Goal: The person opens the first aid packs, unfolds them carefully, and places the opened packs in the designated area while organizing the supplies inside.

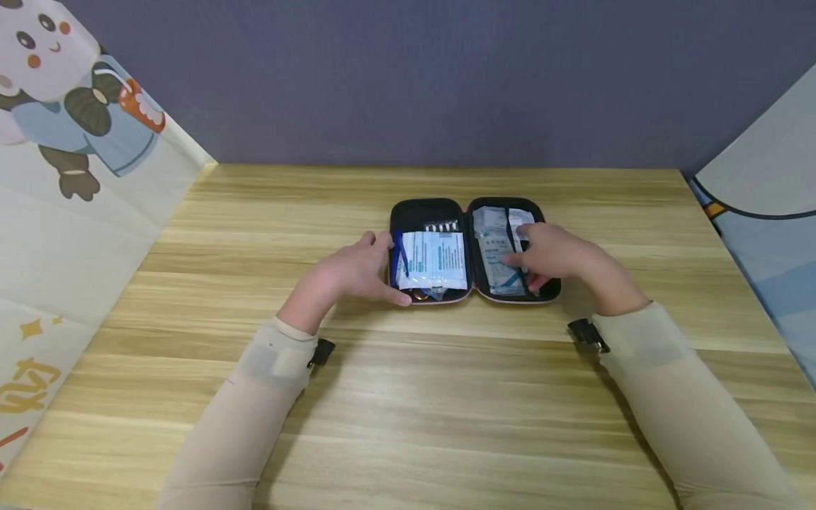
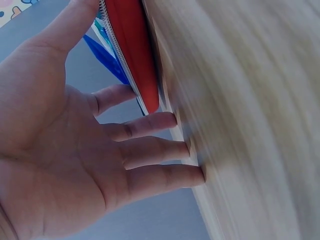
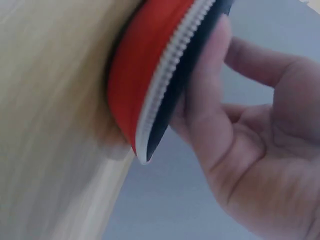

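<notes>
- So, right hand (image 1: pixel 557 258) first: its fingers (image 1: pixel 519 261) are curled down onto the white packets (image 1: pixel 500 244) in the right half of the open case (image 1: pixel 474 251), thumb and fingertips pinching the edge of one packet near the black elastic strap (image 1: pixel 510 227).
- From the right wrist view, those fingers (image 3: pixel 210 100) lie against the dark inside of the case, just past its white zipper (image 3: pixel 167 85) and red shell (image 3: pixel 137 75).
- Left hand (image 1: pixel 353 269): fingers (image 2: pixel 150 150) straight and slightly spread, holding nothing, fingertips resting on the desk (image 1: pixel 408 397) right at the case's left edge, thumb up along the rim.
- Left half of the case has a white printed packet (image 1: pixel 433 258), a blue strip (image 1: pixel 398 255) beside it, and a small blister strip (image 1: pixel 441 227) above.
- Case itself lies opened flat, roughly mid-desk, a bit toward the far side, between both hands.
- Both forearms are in beige sleeves (image 1: pixel 669 397), each with a small black thing at the wrist.
- Around the desk: a dark purple wall (image 1: pixel 408 78) behind, a panda cartoon panel (image 1: pixel 70 106) on the left.
</notes>
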Demonstrator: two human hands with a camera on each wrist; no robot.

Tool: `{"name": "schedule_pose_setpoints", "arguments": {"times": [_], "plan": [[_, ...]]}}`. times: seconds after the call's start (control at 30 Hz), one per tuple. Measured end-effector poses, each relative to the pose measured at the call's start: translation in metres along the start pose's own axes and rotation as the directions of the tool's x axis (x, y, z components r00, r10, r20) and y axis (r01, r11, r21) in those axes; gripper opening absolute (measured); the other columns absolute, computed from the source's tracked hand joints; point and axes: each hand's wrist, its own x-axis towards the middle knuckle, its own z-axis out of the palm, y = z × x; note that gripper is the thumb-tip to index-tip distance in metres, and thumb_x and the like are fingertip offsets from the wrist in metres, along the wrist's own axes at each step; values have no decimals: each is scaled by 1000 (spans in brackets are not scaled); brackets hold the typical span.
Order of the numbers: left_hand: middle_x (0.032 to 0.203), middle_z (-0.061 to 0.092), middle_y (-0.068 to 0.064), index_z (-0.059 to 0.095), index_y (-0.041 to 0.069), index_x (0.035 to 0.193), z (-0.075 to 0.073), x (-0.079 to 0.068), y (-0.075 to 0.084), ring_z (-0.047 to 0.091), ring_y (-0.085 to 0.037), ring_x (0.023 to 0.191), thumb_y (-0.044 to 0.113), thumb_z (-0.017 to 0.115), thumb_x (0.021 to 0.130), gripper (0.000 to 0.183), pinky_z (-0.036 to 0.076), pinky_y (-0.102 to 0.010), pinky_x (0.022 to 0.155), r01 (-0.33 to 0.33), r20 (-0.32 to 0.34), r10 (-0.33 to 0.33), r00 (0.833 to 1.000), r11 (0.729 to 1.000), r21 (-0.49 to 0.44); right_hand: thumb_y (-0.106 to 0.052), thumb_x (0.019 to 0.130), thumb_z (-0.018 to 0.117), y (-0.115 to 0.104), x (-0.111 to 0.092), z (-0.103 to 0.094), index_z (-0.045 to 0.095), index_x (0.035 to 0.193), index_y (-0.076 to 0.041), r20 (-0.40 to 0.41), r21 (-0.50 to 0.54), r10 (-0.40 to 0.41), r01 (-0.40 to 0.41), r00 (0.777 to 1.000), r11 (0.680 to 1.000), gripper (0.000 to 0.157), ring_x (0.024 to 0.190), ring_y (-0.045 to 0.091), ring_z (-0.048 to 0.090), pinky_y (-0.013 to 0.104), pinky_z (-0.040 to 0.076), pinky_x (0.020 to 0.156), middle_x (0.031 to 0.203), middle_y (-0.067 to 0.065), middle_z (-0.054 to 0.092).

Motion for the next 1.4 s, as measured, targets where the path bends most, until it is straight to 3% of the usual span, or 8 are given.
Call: {"name": "schedule_pose_setpoints", "arguments": {"times": [0.1, 0.33, 0.63, 0.8, 0.9, 1.1, 1.27, 1.4], "plan": [[175, 19, -25, 14, 16, 170, -1, -2, 0, 44, -51, 149, 67, 87, 77, 129, 43, -64, 120, 4, 3, -4, 1000, 1000, 1, -36, 109, 62, 1, 1, -1, 13, 164, 14, 24, 20, -9, 8, 1000, 1000, 89, 70, 18, 72, 40, 62, 80, 83, 12, 74], [173, 20, -27, 14, 14, 170, -3, -5, -3, 47, -51, 147, 64, 87, 79, 127, 44, -63, 119, -7, -2, 7, 1000, 1000, -3, -23, 108, 64, -4, 2, -1, 9, 164, 14, 51, 170, -2, -7, 999, 985, 87, 83, 22, 76, 38, 66, 78, 105, 22, 72], [174, 19, -28, 12, 12, 169, -2, -6, -9, 44, -49, 150, 63, 88, 79, 128, 42, -62, 122, -1, 4, 1, 1000, 1000, -24, 3, 104, 38, -2, 8, 2, -6, 170, -4, 61, 424, -66, 34, 996, 905, 79, 95, 24, 66, 37, 65, 82, 104, 15, 60], [174, 19, -25, 8, 11, 170, -3, -6, -8, 43, -46, 152, 63, 88, 80, 131, 42, -60, 123, -8, 9, 8, 1000, 1000, -31, -10, 109, 45, -11, 0, 2, 12, 168, 5, -29, 144, -63, 66, 998, 987, 69, 82, 24, 67, 40, 61, 76, 90, 16, 67], [173, 21, -26, 8, 10, 170, -1, -3, -6, 43, -45, 152, 63, 88, 80, 131, 42, -59, 123, -20, 11, 21, 1000, 999, -26, -26, 111, 53, -22, -10, 5, 28, 164, 8, -132, -111, -89, 75, 987, 991, 67, 92, 34, 70, 52, 58, 87, 116, 27, 72], [168, 29, -27, 16, 10, 167, 2, 0, -4, 50, -47, 145, 63, 89, 78, 127, 46, -59, 120, -49, 5, 49, 999, 999, -2, -25, 105, 64, -58, -22, 33, 39, 162, 1, -194, -389, -342, 248, 919, 887, 67, 156, 51, 32, 69, 35, 123, 169, 32, 30], [162, 35, -25, 20, 10, 165, -1, 1, -5, 57, -44, 136, 64, 89, 78, 123, 50, -58, 115, -51, -10, 51, 999, 998, 27, -36, 107, 62, -88, -17, 59, 34, 166, -5, -43, -506, -418, 341, 908, 792, 72, 164, 44, 20, 75, 21, 126, 176, 23, 21], [160, 38, -24, 21, 11, 165, -2, 2, -5, 60, -42, 131, 65, 88, 78, 123, 52, -56, 113, -60, -10, 60, 998, 998, 38, -53, 106, 60, -92, -19, 71, 46, 160, -6, -39, -582, -402, 306, 915, 753, 73, 158, 44, 35, 79, 22, 123, 169, 21, 39]]}}
